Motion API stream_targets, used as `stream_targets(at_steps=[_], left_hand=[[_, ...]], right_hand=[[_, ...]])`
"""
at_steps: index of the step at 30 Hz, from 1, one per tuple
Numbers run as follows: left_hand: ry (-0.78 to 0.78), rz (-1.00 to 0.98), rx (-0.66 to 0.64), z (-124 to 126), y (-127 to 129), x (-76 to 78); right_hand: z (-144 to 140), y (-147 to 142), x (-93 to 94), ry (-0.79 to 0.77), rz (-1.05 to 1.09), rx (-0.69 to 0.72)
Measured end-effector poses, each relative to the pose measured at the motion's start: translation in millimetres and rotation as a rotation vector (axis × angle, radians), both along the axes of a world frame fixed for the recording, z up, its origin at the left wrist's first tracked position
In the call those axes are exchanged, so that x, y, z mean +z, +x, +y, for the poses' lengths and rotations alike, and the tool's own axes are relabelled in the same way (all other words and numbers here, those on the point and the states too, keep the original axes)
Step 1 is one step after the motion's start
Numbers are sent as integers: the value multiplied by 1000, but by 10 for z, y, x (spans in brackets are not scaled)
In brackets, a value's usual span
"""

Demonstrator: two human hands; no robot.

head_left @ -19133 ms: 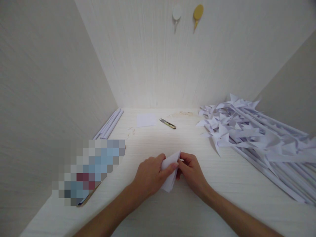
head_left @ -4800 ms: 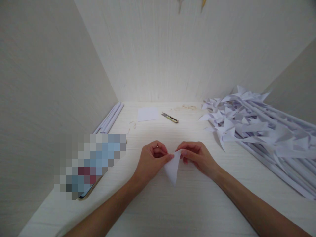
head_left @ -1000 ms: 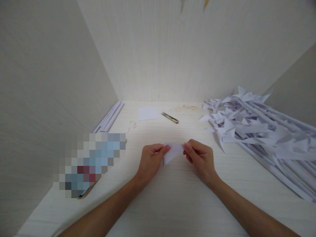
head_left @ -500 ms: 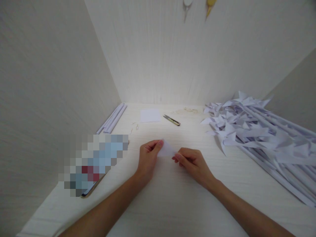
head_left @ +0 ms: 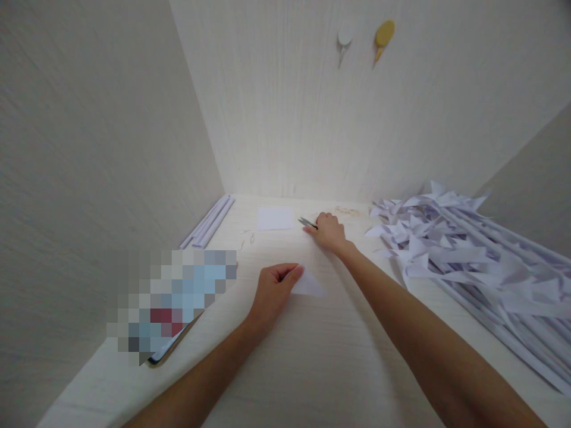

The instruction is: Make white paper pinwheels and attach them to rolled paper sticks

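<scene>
My left hand (head_left: pixel 276 294) is closed in a pinch on one corner of a white folded triangular piece of paper (head_left: pixel 310 284), held over the middle of the table. Farther back, my right hand (head_left: pixel 328 230) reaches down over a pair of thread snips (head_left: pixel 307 223) lying on the table. Its thumb and fingers close about the handle, which they hide. Only the pointed grey blades stick out to the left. Just left of the blades lies a flat white sheet of paper (head_left: pixel 275 218).
A heap of white paper pinwheels on rolled sticks (head_left: pixel 450 238) fills the right side. Rolled paper tubes (head_left: pixel 209 223) lie back left, beside a phone (head_left: pixel 178 333) with a blurred screen. Rubber bands (head_left: pixel 348 211) lie by the back wall, where two hooks (head_left: pixel 384 34) are fixed.
My right hand has let go of the paper's right tip and moved back to the thread snips, closing on the handle. My left hand keeps its pinch. The view has tilted up slightly.
</scene>
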State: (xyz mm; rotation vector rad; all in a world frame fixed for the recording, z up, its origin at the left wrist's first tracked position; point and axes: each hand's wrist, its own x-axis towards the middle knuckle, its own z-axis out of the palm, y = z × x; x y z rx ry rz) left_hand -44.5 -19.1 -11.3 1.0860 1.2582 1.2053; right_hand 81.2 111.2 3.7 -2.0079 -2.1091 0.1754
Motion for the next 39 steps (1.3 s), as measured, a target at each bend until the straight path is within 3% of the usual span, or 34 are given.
stream_targets(at_steps=[11, 19, 23, 25, 28, 32, 39], left_hand=[[-7, -51, 7, 15, 3, -26], [-4, -58, 36, -2, 2, -9], [10, -79, 38, -21, 11, 9], [16, -86, 24, -34, 20, 21], [20, -78, -10, -56, 35, 39], [36, -25, -48, -82, 46, 55], [89, 29, -146, -115, 57, 96]], right_hand=[[-96, -39, 23, -46, -15, 38], [-295, 196, 72, -8, 98, 63], [-570, 360, 45, 7, 240, 96], [-811, 409, 2, 7, 473, 137], [-1186, 420, -49, -3, 608, 198], [-1453, 382, -48, -44, 597, 278], [-1487, 352, -88, 4, 469, 381]])
